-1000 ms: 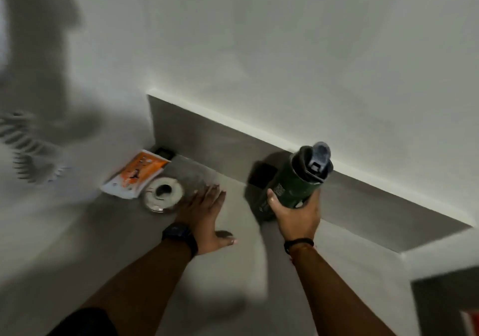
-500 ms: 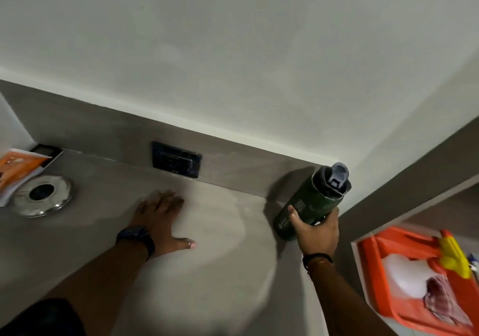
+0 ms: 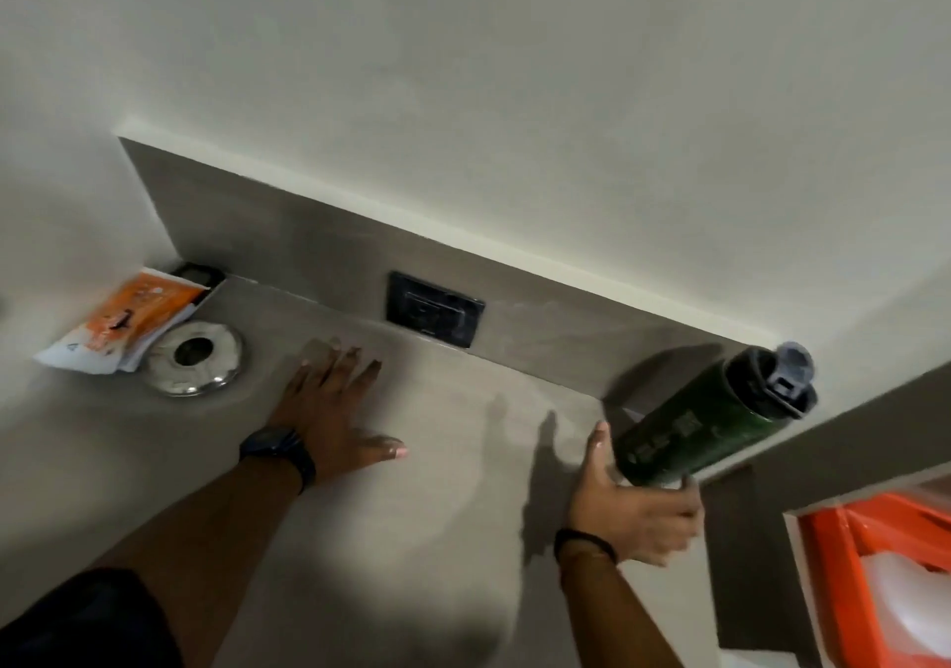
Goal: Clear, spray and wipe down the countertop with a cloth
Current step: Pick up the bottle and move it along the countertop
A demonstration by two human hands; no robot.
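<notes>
The grey countertop point(image 3: 437, 461) runs along a grey backsplash under a white wall. My left hand point(image 3: 334, 410), with a dark watch on the wrist, lies flat on the counter with its fingers spread and nothing in it. My right hand point(image 3: 638, 513) cups the base of a dark green bottle point(image 3: 710, 420) with a grey flip cap. The bottle is tilted to the right at the counter's right end, near the corner. The thumb stands apart on the bottle's left and the blurred fingers are under it. No cloth or spray is in view.
At the far left corner lie an orange and white packet point(image 3: 118, 327), a round steel ring point(image 3: 193, 358) and a small black object point(image 3: 198, 273). A black socket plate point(image 3: 435, 314) sits in the backsplash. An orange tray point(image 3: 849, 564) is below the counter's right end.
The view has swung back to the left and the tray is mostly out of frame. My right hand has loosened around the bottle's base, and the bottle tilts further right. My left hand stays flat.
</notes>
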